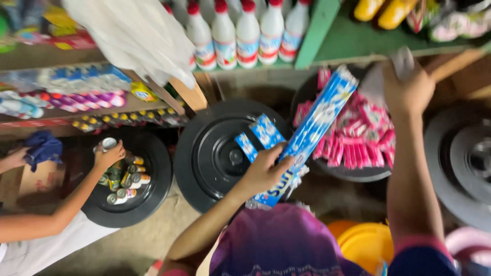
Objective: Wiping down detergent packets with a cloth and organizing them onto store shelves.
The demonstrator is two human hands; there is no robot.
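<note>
- Two hands of the wearer, head view: the left hand [263,171] has its fingers closed round a long blue-and-white packet strip [312,128], held slanting toward 1 o'clock over an empty black basin [197,153].
- The right hand [406,87], at 2 o'clock, pinches a pale plastic bag [401,61] above a basin of pink sachets [358,138].
- At 9 o'clock, another person's hand [108,156] lifts a small can [107,143] from a basin of cans [125,181], sorted by kind.

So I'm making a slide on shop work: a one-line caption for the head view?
Left hand holds a long blue sachet strip over a black basin; right hand grips a white bag.
</note>
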